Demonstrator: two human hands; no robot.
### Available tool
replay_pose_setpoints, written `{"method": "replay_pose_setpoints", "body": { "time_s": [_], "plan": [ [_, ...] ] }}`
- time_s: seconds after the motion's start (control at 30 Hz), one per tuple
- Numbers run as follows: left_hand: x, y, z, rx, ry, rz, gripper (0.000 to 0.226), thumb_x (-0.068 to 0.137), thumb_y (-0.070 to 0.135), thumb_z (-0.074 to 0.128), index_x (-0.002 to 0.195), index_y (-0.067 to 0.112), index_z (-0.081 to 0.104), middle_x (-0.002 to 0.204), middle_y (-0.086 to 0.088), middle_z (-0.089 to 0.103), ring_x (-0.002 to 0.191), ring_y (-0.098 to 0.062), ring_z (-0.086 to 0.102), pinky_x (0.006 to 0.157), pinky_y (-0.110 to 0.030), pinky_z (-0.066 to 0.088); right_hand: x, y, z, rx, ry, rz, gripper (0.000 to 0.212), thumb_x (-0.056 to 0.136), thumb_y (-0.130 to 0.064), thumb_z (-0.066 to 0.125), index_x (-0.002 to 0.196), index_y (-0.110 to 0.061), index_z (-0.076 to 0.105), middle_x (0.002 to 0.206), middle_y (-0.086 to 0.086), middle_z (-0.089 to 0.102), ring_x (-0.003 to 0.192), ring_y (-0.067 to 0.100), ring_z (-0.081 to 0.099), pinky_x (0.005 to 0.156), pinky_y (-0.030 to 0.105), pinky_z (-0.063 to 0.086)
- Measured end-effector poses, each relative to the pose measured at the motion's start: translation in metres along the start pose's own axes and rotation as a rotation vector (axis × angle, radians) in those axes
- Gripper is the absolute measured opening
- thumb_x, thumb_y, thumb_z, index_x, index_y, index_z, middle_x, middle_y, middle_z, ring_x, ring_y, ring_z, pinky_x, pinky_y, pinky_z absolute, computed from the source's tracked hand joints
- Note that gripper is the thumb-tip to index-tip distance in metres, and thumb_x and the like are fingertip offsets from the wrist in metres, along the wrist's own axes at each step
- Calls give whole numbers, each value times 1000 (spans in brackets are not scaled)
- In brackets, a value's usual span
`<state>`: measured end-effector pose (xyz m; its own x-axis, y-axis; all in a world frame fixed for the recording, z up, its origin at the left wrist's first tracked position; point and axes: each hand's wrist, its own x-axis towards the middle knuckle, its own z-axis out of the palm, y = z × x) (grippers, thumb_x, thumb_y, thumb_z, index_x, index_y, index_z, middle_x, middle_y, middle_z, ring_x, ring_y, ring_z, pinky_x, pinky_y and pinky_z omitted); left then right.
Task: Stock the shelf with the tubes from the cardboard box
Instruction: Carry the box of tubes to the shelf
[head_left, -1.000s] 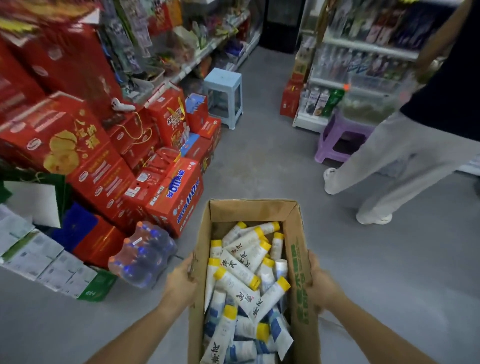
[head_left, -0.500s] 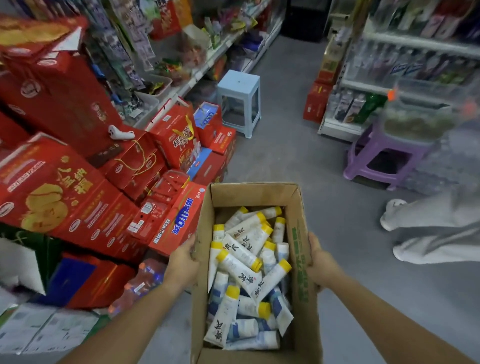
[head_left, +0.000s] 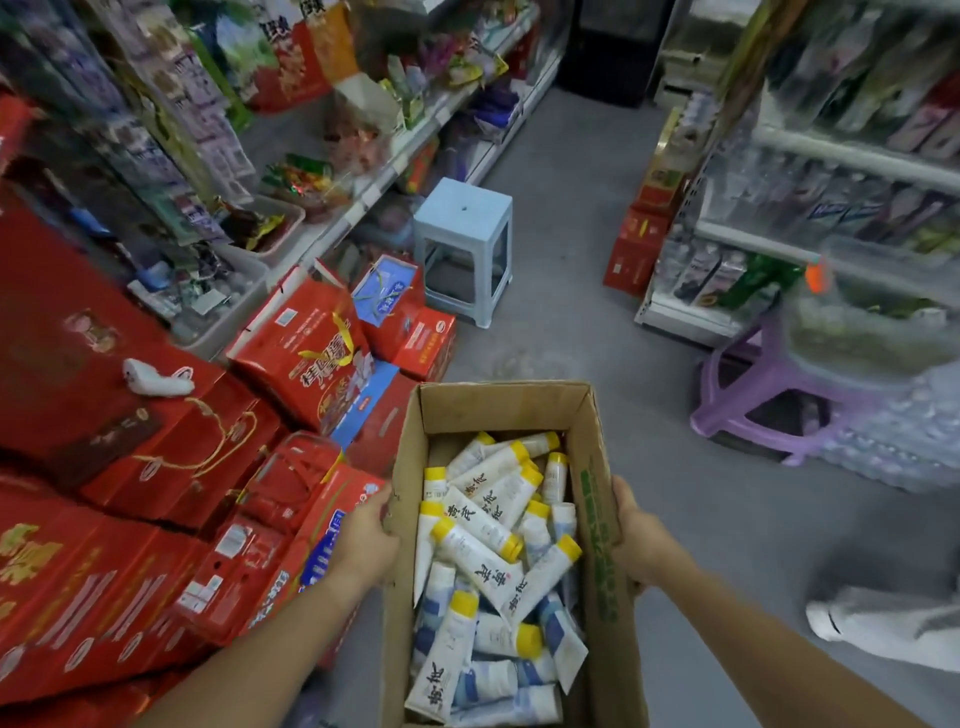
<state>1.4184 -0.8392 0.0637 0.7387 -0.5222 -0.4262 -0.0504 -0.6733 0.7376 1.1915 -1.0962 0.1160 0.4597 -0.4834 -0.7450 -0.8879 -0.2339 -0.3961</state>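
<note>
Both arms reach forward, the left hand (head_left: 366, 540) and right hand (head_left: 641, 545) each clasping one long side wall of the single cardboard box (head_left: 498, 410). Inside it lie heaped white, yellow-capped tubes (head_left: 483, 551), over a dozen, with the exact count hidden. Beyond stand a blue stool (head_left: 462, 249) and a purple stool (head_left: 753, 395), between stocked shelves (head_left: 852, 156).

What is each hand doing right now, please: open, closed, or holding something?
Left hand: closed, gripping the left wall of the cardboard box.
Right hand: closed, gripping the right wall of the same box.
</note>
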Motion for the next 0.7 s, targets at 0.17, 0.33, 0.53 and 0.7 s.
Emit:
{"method": "replay_pose_setpoints", "body": {
  "time_s": [0.17,0.33,0.53,0.7],
  "plan": [
    [105,49,-7,5,-19,-37,70,76,-3,55,141,25,53,118,7,69,107,-13,66,92,-29,54,78,-44,-70,-61,44,-16,93,88,-20,61,153,-30,-6,125,18,56,103,34,61,77,41,55],
    [211,102,-10,93,-12,-65,69,76,7,58,140,32,53,122,9,68,109,-11,65,92,-26,54,161,-82,-143,-111,84,-48,91,87,-16,55,154,-25,-5,124,24,59,104,39,63,79,42,55],
    [319,177,1,70,29,-68,63,78,0,53,134,29,58,104,15,71,98,-10,67,77,-21,53,274,-121,-239,-135,50,-91,92,89,-16,53,154,-30,-10,128,22,57,103,38,62,78,40,56],
    [407,229,1,56,53,-127,75,69,8,51,138,36,53,110,14,72,103,-10,67,89,-34,57,352,-163,-319,-145,34,-131,98,87,-26,60,154,-31,-11,129,20,57,104,36,63,81,39,56]
  ]
}}
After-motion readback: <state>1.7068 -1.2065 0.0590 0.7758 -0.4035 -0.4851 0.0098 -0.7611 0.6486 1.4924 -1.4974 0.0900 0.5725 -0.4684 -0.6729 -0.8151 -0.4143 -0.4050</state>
